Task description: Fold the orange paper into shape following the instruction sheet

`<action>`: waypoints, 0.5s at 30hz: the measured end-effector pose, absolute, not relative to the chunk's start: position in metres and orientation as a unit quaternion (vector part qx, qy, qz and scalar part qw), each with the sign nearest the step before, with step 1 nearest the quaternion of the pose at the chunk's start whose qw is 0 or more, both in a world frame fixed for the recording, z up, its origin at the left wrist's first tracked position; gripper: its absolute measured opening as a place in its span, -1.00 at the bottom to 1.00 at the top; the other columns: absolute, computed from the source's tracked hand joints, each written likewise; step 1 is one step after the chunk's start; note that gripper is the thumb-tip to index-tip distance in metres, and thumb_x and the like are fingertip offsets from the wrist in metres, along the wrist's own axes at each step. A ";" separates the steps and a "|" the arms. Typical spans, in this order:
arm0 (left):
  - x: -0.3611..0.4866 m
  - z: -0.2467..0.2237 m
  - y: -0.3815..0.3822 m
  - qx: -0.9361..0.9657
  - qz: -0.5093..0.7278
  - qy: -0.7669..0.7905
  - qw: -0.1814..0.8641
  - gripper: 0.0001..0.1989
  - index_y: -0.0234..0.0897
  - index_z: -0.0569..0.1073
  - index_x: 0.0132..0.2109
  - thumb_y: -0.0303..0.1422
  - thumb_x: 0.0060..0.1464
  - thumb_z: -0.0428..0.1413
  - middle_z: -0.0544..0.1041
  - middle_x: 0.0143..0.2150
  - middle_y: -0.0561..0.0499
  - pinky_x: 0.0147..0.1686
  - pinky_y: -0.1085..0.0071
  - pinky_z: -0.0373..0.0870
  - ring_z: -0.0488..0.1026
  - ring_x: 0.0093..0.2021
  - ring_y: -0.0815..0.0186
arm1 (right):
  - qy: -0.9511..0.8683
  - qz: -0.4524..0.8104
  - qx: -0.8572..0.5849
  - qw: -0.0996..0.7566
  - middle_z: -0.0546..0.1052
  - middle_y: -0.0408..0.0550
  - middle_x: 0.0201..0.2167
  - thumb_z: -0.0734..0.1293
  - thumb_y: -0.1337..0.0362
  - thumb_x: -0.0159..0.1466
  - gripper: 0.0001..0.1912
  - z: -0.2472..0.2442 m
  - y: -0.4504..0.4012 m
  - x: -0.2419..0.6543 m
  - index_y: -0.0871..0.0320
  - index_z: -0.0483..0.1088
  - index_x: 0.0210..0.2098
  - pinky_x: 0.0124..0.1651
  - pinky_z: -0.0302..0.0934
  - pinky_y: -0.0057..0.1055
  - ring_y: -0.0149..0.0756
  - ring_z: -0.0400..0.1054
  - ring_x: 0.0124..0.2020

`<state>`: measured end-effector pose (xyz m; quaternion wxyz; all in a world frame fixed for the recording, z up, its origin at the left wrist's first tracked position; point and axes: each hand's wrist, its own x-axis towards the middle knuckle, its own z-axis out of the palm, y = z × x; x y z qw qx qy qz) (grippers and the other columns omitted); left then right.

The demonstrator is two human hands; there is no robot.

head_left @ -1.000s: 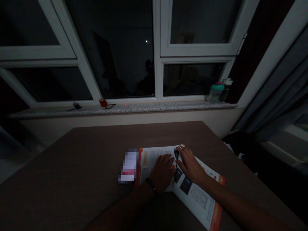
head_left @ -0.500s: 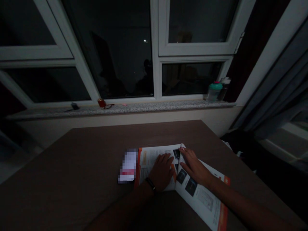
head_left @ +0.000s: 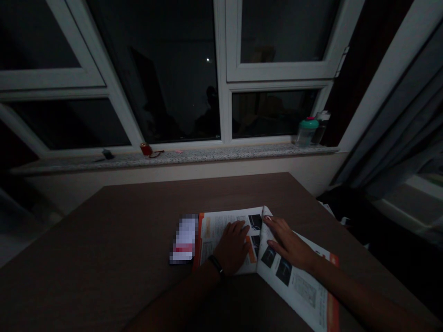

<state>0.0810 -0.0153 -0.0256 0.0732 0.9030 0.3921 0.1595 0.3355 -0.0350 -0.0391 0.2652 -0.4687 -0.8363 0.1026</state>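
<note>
An opened booklet (head_left: 304, 288) with orange edges, printed text and dark pictures lies on the brown table (head_left: 138, 221). My left hand (head_left: 233, 246), with a black band at the wrist, rests flat on its left page, fingers spread. On the right page near the fold lies my right hand (head_left: 285, 242), its fingers stretched out and the thumb apart. The page curls up slightly by its fingertips. Just left of the booklet is a phone (head_left: 185, 237) with a lit, blurred screen.
Beyond the table, a speckled windowsill (head_left: 207, 156) holds a small red object (head_left: 146, 149), a dark item (head_left: 107, 154) and a green-lidded container (head_left: 308, 131) beside a clear bottle (head_left: 322, 127). Grey curtains (head_left: 391, 124) hang at the right.
My right hand has moved slightly right, and the booklet's right page and fold have shifted right with it. More of the left page's pictures shows. My left hand stays in place.
</note>
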 end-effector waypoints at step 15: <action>0.106 -0.020 -0.012 0.899 0.209 0.367 0.118 -0.41 -0.35 0.22 0.25 -0.12 0.20 0.11 0.26 0.27 -0.24 0.27 0.07 0.11 0.16 0.29 0.02 | -0.850 0.106 -0.447 0.258 0.19 0.10 0.31 0.20 0.09 0.38 -0.36 -0.041 -0.032 0.347 0.03 -0.04 0.38 0.31 0.05 0.05 0.02 0.04 0.32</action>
